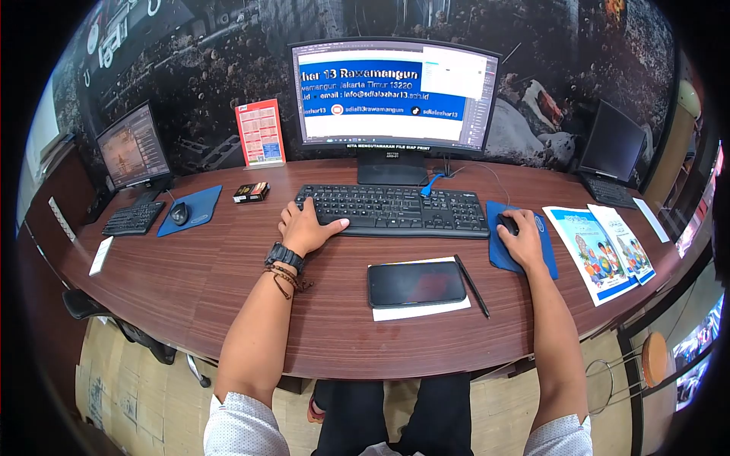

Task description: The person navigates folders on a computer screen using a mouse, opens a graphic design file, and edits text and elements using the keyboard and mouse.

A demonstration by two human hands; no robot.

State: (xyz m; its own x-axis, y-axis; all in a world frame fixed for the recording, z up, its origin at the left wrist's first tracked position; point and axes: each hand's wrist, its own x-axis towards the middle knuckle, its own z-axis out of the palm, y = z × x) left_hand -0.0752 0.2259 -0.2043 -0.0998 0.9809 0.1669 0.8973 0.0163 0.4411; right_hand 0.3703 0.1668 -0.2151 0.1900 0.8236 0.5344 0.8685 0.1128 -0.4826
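Observation:
My left hand (306,229) rests on the left end of a black keyboard (395,211), fingers spread over the keys and thumb along the front edge. A dark watch and beaded bracelets circle that wrist. Over on the right, my right hand (523,242) is wrapped round a black computer mouse (508,223), which sits on a blue mouse pad (502,254). Behind the keyboard stands a monitor (380,95) showing an enlarged blue and white design with text. A blue-ended cable (430,186) lies across the keyboard's back edge.
A phone (417,284) lies on white paper, with a black pen (473,287) beside it. Illustrated booklets (589,251) lie at the right. To the left are a small dark box (252,192), a red desk calendar (261,133), a second mouse (179,213) and another keyboard (134,219).

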